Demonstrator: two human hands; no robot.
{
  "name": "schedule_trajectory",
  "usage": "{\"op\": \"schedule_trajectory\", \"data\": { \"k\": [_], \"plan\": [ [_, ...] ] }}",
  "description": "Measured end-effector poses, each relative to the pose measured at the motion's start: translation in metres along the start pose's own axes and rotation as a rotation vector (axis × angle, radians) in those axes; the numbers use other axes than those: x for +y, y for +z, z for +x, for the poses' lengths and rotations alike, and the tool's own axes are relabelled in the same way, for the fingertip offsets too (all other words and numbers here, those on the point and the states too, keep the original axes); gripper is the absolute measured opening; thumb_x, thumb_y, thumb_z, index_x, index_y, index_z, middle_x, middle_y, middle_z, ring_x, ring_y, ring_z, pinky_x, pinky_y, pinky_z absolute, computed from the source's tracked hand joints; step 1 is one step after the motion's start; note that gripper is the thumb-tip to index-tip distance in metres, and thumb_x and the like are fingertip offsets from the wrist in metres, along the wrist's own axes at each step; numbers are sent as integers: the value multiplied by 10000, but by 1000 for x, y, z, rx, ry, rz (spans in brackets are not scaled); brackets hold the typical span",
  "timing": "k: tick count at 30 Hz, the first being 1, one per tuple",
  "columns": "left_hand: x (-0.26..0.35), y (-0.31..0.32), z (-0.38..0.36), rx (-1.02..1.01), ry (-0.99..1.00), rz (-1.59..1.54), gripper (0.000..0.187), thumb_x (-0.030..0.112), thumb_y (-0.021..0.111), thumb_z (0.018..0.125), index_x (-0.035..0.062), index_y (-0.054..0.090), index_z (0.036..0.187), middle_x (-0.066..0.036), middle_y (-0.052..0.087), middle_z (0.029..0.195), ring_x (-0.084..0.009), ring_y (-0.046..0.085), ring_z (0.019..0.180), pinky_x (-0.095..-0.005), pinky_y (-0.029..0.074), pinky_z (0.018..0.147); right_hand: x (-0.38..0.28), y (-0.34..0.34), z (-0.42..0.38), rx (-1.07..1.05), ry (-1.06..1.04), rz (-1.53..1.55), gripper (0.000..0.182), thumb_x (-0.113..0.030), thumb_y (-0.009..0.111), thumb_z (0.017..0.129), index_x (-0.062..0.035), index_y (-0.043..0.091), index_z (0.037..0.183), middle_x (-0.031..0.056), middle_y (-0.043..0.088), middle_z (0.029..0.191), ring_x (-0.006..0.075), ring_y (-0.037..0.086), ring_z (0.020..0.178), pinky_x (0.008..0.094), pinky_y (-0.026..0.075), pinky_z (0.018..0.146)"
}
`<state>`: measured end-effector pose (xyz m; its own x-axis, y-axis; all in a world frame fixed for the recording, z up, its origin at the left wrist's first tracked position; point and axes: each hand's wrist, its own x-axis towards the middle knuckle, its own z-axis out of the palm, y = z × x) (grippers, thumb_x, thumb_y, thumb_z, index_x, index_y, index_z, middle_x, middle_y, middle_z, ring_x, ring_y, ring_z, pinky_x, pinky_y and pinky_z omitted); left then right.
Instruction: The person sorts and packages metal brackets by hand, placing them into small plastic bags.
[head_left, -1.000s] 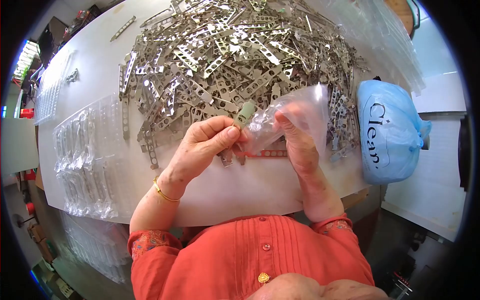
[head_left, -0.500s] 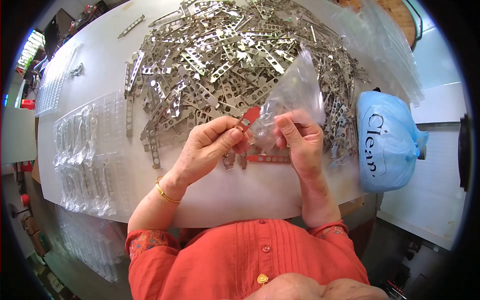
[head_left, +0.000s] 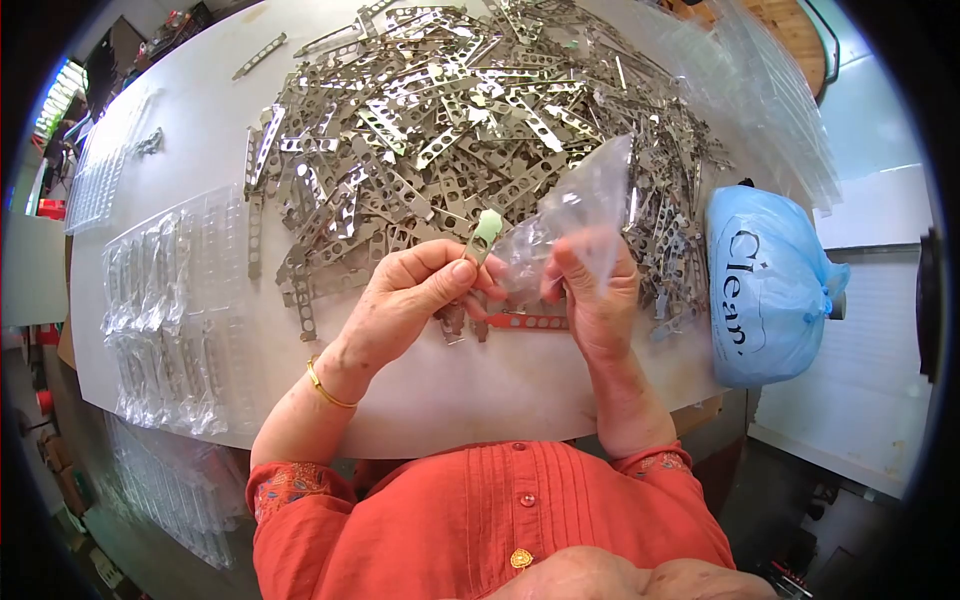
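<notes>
My left hand [head_left: 425, 283] pinches a flat perforated metal strip [head_left: 484, 234] between thumb and forefinger, its rounded end pointing up and shining pale green. Beside it, my right hand [head_left: 597, 290] is closed on a clear plastic bag [head_left: 580, 200], which spreads upward and partly veils the fingers. The bag's lower edge reaches toward the left fingertips. Just beyond both hands lies a big heap of similar metal strips [head_left: 420, 130]. One strip with a row of holes [head_left: 535, 322] reflects red on the table below the bag.
At left, clear plastic trays [head_left: 225, 205] hold several bagged strips [head_left: 160, 330]. A blue plastic bag [head_left: 765, 290] printed "Clean" sits at the right table edge. More clear trays [head_left: 780, 110] are stacked at the back right. A lone strip [head_left: 260, 56] lies at the back left.
The strip in my left hand has tilted more upright and its shine has gone from red to pale green. The clear bag has shifted and its top now sits lower.
</notes>
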<state>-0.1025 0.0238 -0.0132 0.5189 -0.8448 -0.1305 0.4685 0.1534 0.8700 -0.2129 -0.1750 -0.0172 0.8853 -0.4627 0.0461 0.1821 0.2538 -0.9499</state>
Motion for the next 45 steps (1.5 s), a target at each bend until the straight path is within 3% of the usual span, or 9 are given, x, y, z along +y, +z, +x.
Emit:
{"op": "schedule_trajectory", "data": {
  "k": [7, 9, 12, 16, 23, 28, 38, 40, 45],
  "plan": [
    [3, 4, -3, 30, -7, -1, 214, 186, 581, 1034, -9, 668, 1033, -64, 680, 1036, -129, 654, 903, -276, 541, 783, -4, 1, 1, -118, 127, -132, 122, -131, 662, 979, -55, 593, 1045, 20, 661, 909, 72, 636, 729, 224, 548, 587],
    [-2, 3, 0, 67, 203, 316, 161, 133, 613, 1009, -5, 657, 1078, -24, 659, 943, -85, 619, 778, -241, 497, 673, -6, 4, 2, -150, 162, -120, 150, -126, 656, 980, -54, 579, 1087, 29, 657, 945, 78, 641, 743, 233, 555, 586],
    [9, 6, -3, 19, 278, 702, 165, 138, 605, 1012, -19, 653, 1023, -61, 662, 958, -125, 603, 837, -268, 494, 762, -14, 11, 1, -188, 182, -121, 218, -117, 640, 984, -52, 546, 1170, 47, 648, 1012, 86, 643, 758, 247, 564, 585],
    [10, 7, -2, -7, 331, 793, 153, 121, 605, 1006, -24, 650, 1026, -67, 649, 945, -134, 592, 822, -275, 487, 736, -15, 12, -1, -207, 143, -143, 190, -107, 621, 987, -12, 583, 1148, 58, 660, 937, 94, 629, 789, 229, 510, 628],
    [5, 7, -2, 81, 225, 457, 189, 146, 578, 1029, -27, 655, 1037, -53, 657, 978, -125, 619, 862, -266, 521, 764, -14, 4, 4, -172, 162, -201, 206, -218, 668, 987, -23, 637, 1045, 35, 665, 895, 93, 629, 755, 228, 518, 628],
    [7, 0, -2, 127, 107, 129, 235, 186, 551, 1046, -20, 664, 1029, -95, 677, 1019, -145, 652, 907, -295, 555, 766, -9, 7, 4, 78, 139, -110, 218, -245, 713, 952, -36, 654, 934, 42, 659, 829, 117, 630, 689, 258, 515, 589],
    [5, 3, -3, 50, 51, 1, 242, 226, 557, 1047, 13, 671, 1040, -88, 692, 1131, -127, 676, 942, -263, 560, 794, -14, 8, 3, 132, 101, -116, 241, -264, 742, 928, -42, 653, 895, 41, 646, 803, 134, 637, 695, 269, 518, 628],
    [4, 3, -2, 65, 74, 5, 244, 198, 551, 1041, -14, 669, 1026, -152, 671, 1151, -197, 674, 983, -317, 576, 811, -14, 8, 2, 122, 97, -144, 235, -259, 741, 929, -41, 656, 904, 42, 649, 812, 131, 637, 705, 270, 516, 640],
    [6, 3, -2, 76, 60, 17, 240, 196, 550, 1041, -12, 669, 1039, -147, 672, 1149, -193, 673, 993, -313, 578, 823, -14, 10, 0, 129, 94, -171, 224, -254, 741, 931, -46, 658, 917, 37, 650, 822, 123, 631, 715, 270, 516, 648]
  ]
}}
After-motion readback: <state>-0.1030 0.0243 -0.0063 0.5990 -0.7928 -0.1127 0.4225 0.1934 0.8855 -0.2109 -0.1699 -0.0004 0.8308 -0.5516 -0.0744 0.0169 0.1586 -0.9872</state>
